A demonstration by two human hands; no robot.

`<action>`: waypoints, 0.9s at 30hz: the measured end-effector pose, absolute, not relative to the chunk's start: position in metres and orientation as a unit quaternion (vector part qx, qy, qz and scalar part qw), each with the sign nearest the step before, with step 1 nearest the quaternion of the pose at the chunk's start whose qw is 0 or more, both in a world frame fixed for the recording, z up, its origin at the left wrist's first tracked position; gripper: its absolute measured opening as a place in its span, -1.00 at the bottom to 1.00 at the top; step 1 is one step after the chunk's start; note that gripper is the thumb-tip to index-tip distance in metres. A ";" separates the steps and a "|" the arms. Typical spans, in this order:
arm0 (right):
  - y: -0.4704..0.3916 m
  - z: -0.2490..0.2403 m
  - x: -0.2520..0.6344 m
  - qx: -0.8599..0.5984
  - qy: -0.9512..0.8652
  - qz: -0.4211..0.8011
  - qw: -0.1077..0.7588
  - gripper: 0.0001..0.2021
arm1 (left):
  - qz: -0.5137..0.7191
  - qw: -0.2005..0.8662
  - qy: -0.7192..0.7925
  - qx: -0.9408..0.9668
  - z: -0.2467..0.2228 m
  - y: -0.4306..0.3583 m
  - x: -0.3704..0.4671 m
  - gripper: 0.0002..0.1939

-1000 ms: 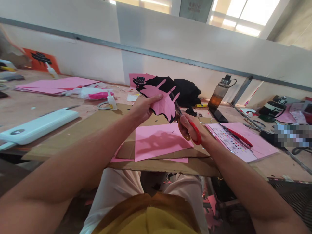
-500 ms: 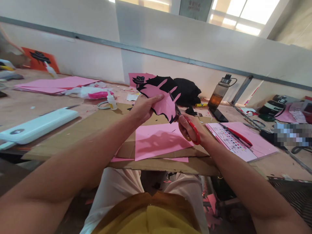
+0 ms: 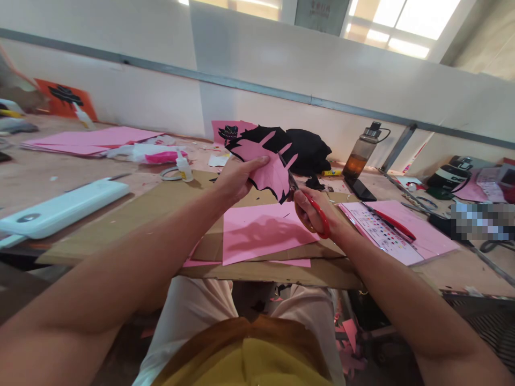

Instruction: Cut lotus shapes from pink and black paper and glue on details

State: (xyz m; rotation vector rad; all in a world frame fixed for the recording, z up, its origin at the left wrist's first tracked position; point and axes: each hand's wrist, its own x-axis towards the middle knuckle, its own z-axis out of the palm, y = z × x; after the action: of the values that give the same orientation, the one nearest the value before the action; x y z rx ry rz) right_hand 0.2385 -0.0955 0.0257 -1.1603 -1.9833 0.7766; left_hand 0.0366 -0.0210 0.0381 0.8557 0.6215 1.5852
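My left hand (image 3: pixel 242 172) pinches a pink paper cutout (image 3: pixel 269 170) with black backing along its jagged edge and several narrow pink strips at its upper right. Thumb on top, it holds the piece raised above the table. My right hand (image 3: pixel 309 210) is closed around the red handles of scissors (image 3: pixel 324 221). Their dark blades meet the cutout's right side, between the strips and its lower point; how far they are parted I cannot make out. Beneath both hands a pink sheet (image 3: pixel 265 236) lies on brown cardboard (image 3: pixel 161 214).
A white device (image 3: pixel 68 206) and a small glue bottle (image 3: pixel 184 166) are on the left. At right stand a drink bottle (image 3: pixel 361 150), a phone (image 3: pixel 360 189) and a printed sheet with a red-handled tool (image 3: pixel 394 224). Behind the cutout sits a black bundle (image 3: pixel 311 150).
Almost nothing differs. Both hands, the cutout and the scissors stay in nearly the same place, and a small dark scrap now shows below the cutout.
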 end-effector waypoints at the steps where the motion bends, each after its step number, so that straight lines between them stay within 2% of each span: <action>1: -0.096 0.026 0.239 -0.451 -0.764 0.303 0.349 -0.30 | 0.679 0.580 0.264 0.365 0.038 -0.021 0.037 -0.75; 14: -0.091 0.022 0.241 -0.414 -0.764 0.359 0.340 -0.27 | 0.670 0.587 0.256 0.375 0.036 -0.019 0.033 -0.79; 27: -0.097 0.026 0.237 -0.445 -0.753 0.331 0.354 -0.30 | 0.699 0.544 0.260 0.383 0.033 -0.018 0.035 -0.64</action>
State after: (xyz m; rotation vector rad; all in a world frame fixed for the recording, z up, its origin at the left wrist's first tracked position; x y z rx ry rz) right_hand 0.2369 -0.0973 0.0256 -1.1503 -1.9479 0.8557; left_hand 0.0350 -0.0178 0.0327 0.9089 0.6175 1.6592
